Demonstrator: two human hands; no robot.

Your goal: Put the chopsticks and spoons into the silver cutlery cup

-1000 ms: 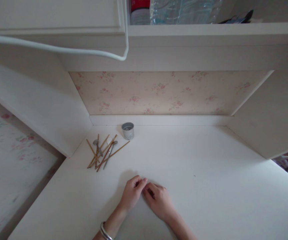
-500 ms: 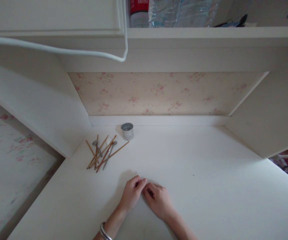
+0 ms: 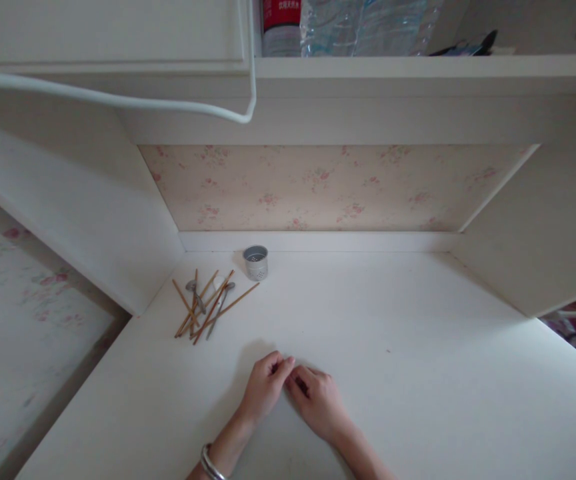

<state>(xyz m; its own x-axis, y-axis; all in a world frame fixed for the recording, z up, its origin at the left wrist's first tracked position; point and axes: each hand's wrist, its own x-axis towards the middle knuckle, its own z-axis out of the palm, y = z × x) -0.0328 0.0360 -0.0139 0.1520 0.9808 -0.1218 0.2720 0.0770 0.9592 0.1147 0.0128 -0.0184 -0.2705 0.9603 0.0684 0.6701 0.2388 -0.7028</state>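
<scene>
My left hand, with a silver bangle at the wrist, rests on the white desk with its fingers curled in. Touching it at the thumb side, my right hand is curled the same way. Nothing shows in either hand. Beyond them to the left lies a loose pile of chopsticks, crossing one another at several angles. Metal spoons lie among them, along with a small white item partly covered by the sticks. Behind the pile, a perforated metal utensil holder stands upright.
White side panels flank the desk. Overhead runs a shelf holding a red-labelled bottle and clear plastic-wrapped bottles. A white cable hangs at the upper left, before floral wallpaper.
</scene>
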